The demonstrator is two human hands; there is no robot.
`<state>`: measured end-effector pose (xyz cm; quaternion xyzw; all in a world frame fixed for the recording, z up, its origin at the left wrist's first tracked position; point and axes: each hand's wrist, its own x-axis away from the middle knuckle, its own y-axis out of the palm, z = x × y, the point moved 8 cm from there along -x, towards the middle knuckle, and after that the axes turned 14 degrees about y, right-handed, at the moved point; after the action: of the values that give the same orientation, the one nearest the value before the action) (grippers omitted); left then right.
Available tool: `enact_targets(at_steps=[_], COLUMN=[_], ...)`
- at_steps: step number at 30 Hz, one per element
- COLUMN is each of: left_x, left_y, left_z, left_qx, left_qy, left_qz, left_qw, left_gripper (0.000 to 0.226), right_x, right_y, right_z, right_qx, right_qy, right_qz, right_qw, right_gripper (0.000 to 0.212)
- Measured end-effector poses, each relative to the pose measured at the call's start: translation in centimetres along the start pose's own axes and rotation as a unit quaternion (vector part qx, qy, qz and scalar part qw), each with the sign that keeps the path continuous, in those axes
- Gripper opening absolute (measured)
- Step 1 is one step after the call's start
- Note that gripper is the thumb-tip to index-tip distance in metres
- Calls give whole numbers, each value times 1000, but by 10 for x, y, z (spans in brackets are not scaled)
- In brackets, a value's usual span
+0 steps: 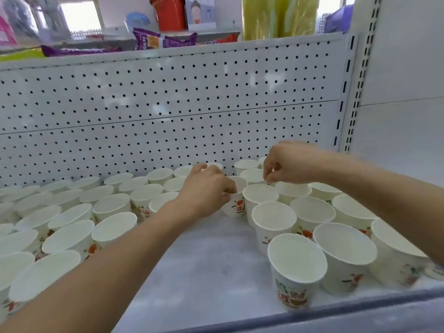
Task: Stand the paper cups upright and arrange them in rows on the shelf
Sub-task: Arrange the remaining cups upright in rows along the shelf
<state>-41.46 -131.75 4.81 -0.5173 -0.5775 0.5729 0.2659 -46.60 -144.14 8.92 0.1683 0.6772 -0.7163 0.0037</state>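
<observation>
White pegboard [168, 104], bright window [80, 16]

You face a white metal back wall full of little holes [168, 97]. Above its top edge you see purple snack bags [163, 40], an orange plastic bucket [169, 13], a cartoon picture card [200, 13] and shiny yellow wrapped rolls [278, 15].

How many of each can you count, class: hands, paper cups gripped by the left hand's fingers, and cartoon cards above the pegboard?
hands: 2, the left hand and the right hand
paper cup gripped in the left fingers: 1
cartoon card: 1
total: 4
</observation>
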Motion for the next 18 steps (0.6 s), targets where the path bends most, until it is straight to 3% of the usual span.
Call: enact_targets(at_steps=[6, 12, 15, 18], left_x=[3, 14, 23, 29], left_y=[3, -2, -21, -44], left_z=[-16, -24, -41, -73], left_qx=[-40, 20, 44, 79], left_qy=[59, 65, 34, -19], left_qz=[-10, -41, -70, -82], left_qw=[997, 997, 996, 993], left_gripper=[21, 33, 43, 37], right_x=[-15, -21, -27, -36], right_y=[21, 24, 16, 3], right_z=[-3, -7, -7, -19], right_qx=[23, 51, 36, -31], right_qy=[30, 30, 24, -10], right_qz=[-9, 20, 30, 22], right_qw=[999, 998, 999, 999], right_gripper=[13, 22, 24, 17])
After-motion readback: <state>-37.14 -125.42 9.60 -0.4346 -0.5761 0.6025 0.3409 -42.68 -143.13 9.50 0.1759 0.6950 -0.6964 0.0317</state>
